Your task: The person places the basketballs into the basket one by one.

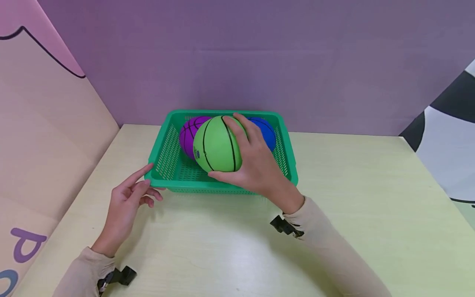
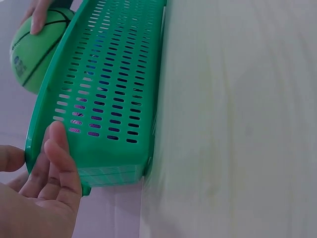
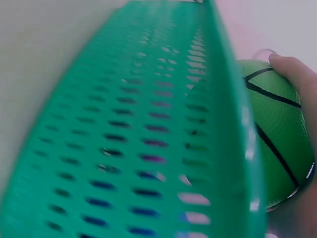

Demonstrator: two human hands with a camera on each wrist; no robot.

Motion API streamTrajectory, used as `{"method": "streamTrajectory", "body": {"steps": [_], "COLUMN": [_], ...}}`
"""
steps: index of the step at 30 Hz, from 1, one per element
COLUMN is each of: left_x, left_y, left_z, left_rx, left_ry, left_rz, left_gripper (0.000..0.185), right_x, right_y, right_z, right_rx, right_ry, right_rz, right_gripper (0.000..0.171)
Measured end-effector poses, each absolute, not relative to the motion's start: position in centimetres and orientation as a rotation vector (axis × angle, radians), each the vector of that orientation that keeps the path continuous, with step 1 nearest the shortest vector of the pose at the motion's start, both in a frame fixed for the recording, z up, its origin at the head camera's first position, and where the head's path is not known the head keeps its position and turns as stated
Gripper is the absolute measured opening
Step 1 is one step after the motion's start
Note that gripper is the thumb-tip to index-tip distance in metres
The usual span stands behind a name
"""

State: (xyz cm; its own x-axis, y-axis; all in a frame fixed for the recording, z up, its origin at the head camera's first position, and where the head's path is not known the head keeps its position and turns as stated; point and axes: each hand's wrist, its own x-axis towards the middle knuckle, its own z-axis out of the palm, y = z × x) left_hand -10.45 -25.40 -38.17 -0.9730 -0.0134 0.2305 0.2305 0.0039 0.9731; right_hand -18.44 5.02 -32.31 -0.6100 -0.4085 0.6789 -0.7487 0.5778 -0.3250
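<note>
My right hand [image 1: 256, 161] grips a green ball [image 1: 217, 144] with black seam lines, thumb low in front and fingers over its top and right side. In the left wrist view the green ball [image 2: 37, 52] shows beyond the rim, its top above it. The ball overlaps a purple ball [image 1: 189, 134] and a blue ball [image 1: 264, 130], both lying in a green plastic basket [image 1: 222, 187] and partly hidden. At the basket's front left corner my left hand [image 1: 128, 202] pinches the rim, thumb on one side and fingers curled against the slotted wall [image 2: 106, 144].
The basket stands on a pale wooden table [image 1: 352, 198], close to the purple wall [image 1: 259, 62] behind it. A beige printed panel [image 1: 44, 123] runs along the table's left side. On the right is a black and white panel [image 1: 449, 128].
</note>
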Motion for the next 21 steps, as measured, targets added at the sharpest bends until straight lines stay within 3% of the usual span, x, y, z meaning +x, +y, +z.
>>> {"method": "streamTrajectory", "body": {"steps": [9, 21], "left_x": [-9.8, -10.3], "left_y": [-25.5, -25.6], "left_z": [-38.3, -38.7], "left_rx": [-0.231, -0.300], "left_ry": [-2.147, -2.144], "left_rz": [-2.093, -2.088], "left_gripper": [0.045, 0.046], "right_x": [-18.4, -19.3], "right_y": [4.0, 5.9], "right_z": [-34.5, -34.0], "right_rx": [0.896, 0.997], "right_ry": [-2.383, -2.607], "right_rz": [0.825, 1.020], "right_gripper": [0.112, 0.099]}}
